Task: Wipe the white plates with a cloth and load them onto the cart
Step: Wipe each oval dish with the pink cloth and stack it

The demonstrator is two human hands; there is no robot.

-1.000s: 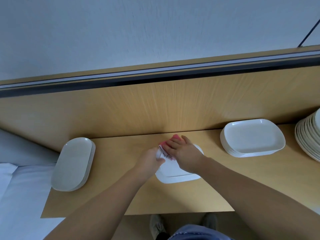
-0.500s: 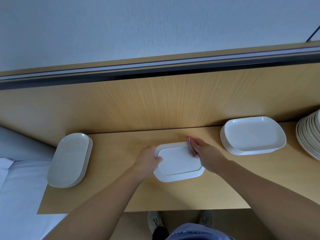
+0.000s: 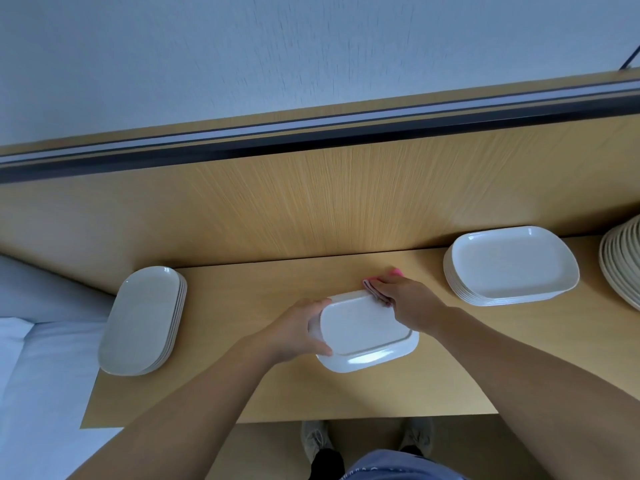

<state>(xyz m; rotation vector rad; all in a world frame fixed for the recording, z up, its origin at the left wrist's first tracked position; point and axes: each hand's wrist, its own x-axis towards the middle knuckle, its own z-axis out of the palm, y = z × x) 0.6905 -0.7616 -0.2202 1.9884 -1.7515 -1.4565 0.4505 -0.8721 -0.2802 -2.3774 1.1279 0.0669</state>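
One plate point(image 3: 367, 332) is on the go right now, sat on the table point(image 3: 346, 393) dead centre in front of me. The left hand point(image 3: 298, 332) has its fingers wrapped round that plate's left edge, gripping it. The right hand point(image 3: 405, 303) is clutching the pink cloth point(image 3: 375, 291) down on the plate's far right corner. So I'd call this mid-wipe on this one, not finished. Right of the plate, well apart from it, there's a rectangular stack point(image 3: 509, 265) of what look like matching ones. Further right again is a round stack point(image 3: 623, 265), cut off by the frame edge. Left of the plate, also well apart, sits an oval stack point(image 3: 142, 320). I can't tell which of those have been wiped already. There's no cart anywhere in view, so I can't see anything loaded, and my guess is most of the job is still ahead. Writing-wise, nothing: no brand, label or stamp I can read on the plates, cloth or table.
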